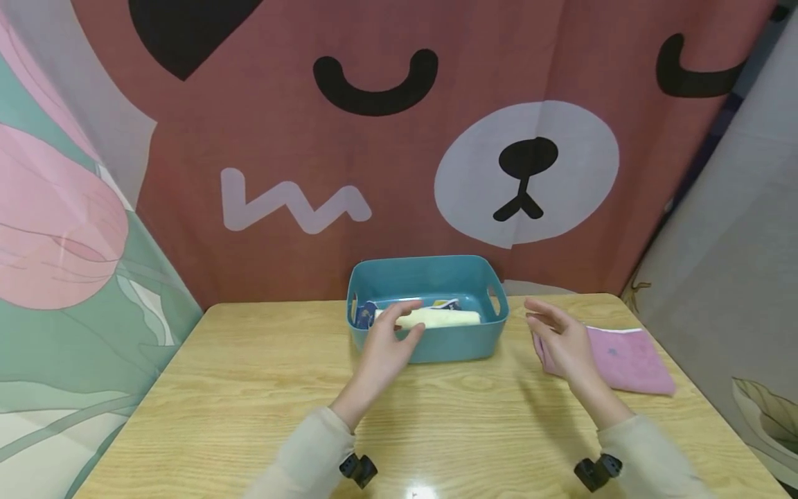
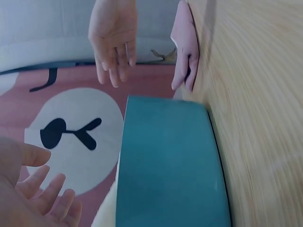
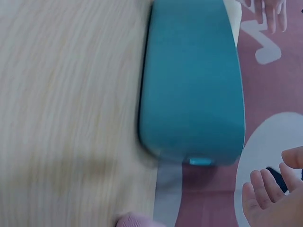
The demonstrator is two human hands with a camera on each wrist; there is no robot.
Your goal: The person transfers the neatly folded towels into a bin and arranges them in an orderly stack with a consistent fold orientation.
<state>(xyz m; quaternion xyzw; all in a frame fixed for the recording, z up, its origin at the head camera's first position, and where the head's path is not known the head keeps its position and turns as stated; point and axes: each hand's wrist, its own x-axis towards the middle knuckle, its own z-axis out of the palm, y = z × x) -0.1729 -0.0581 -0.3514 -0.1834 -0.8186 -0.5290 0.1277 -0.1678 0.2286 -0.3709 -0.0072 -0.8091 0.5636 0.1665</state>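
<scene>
A teal plastic basket [image 1: 458, 346] with cut-out handles stands at the back of the wooden table. Inside it lie a pale cream rolled item [image 1: 445, 319], possibly a rolled towel, and some dark blue packaged things [image 1: 365, 315] whose kind I cannot tell. My left hand [image 1: 388, 341] hovers at the basket's front left rim, fingers loosely bent, holding nothing. To the basket's right, my right hand [image 1: 566, 343] is raised beside a folded pink cloth [image 1: 636, 362], partly covering its left end from view. In the left wrist view, the right hand's [image 2: 116, 40] fingers are extended and its palm is bare.
The wooden tabletop [image 1: 249, 388] extends in front of the basket and to both sides. A reddish-brown curtain [image 1: 280, 256] with a bear print hangs right behind it. Fabric sides flank the table, a floral one [image 1: 62, 333] at left and a grey one [image 1: 717, 263] at right.
</scene>
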